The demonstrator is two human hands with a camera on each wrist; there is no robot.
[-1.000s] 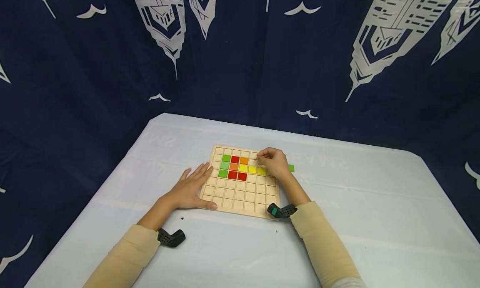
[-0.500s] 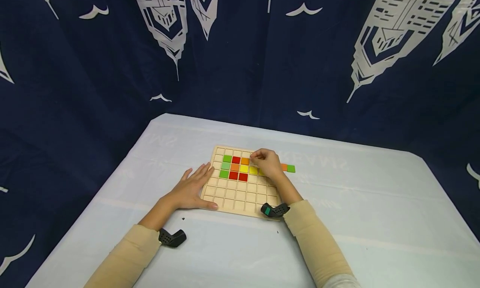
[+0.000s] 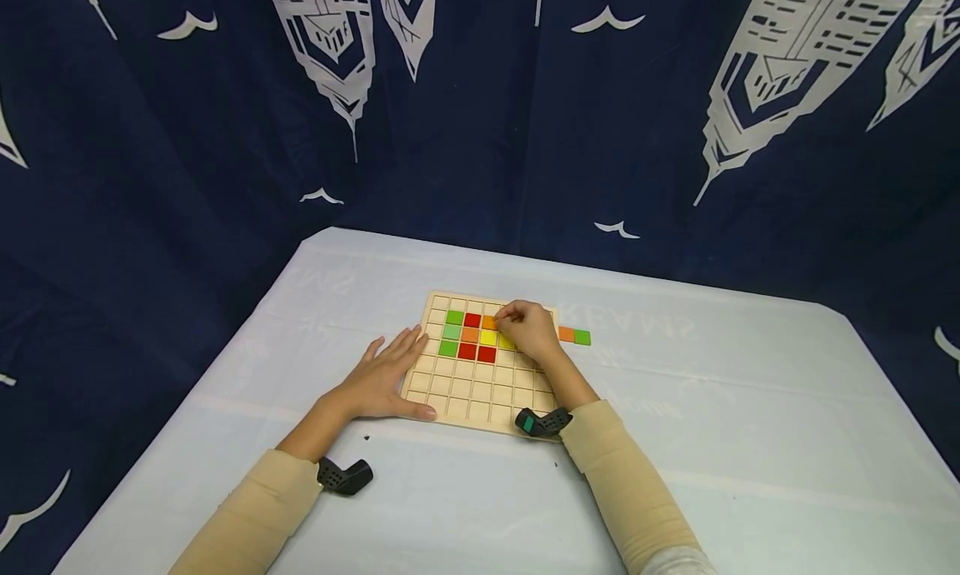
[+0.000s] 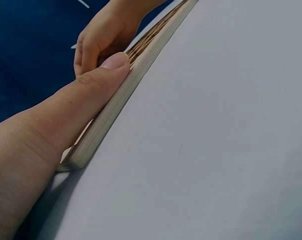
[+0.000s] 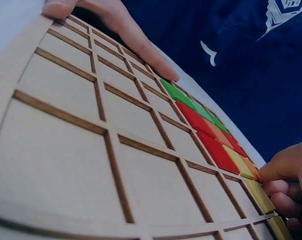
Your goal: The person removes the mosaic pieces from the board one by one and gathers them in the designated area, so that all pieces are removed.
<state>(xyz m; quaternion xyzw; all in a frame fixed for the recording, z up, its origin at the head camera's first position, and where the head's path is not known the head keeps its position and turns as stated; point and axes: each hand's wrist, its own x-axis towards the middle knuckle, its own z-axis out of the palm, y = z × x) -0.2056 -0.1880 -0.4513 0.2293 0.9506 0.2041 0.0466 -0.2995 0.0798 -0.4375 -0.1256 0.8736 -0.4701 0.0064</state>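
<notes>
A square wooden grid board [image 3: 480, 387] lies on the table with several coloured tiles in its cells: a green column, red tiles [image 3: 467, 352], a yellow tile [image 3: 488, 337] and others. My left hand [image 3: 384, 379] is spread along the board's left side, its thumb on the near edge and fingertips at the side rim. My right hand [image 3: 531, 329] is bent over the board's right part. Thumb and fingertips pinch at the right edge of an orange tile [image 5: 251, 167], close beside the yellow tiles [image 5: 259, 196]. The cells under this hand are hidden.
Right of the board, an orange tile [image 3: 566, 334] and a green tile [image 3: 582, 337] lie on the white table [image 3: 675, 442]. A dark blue cloth [image 3: 480, 125] with white building prints hangs behind. A small dark speck [image 3: 367, 437] lies near the board's front.
My right hand has moved left across the board to the orange tile, uncovering the loose orange tile on the table. My left hand stays in place at the board's edge.
</notes>
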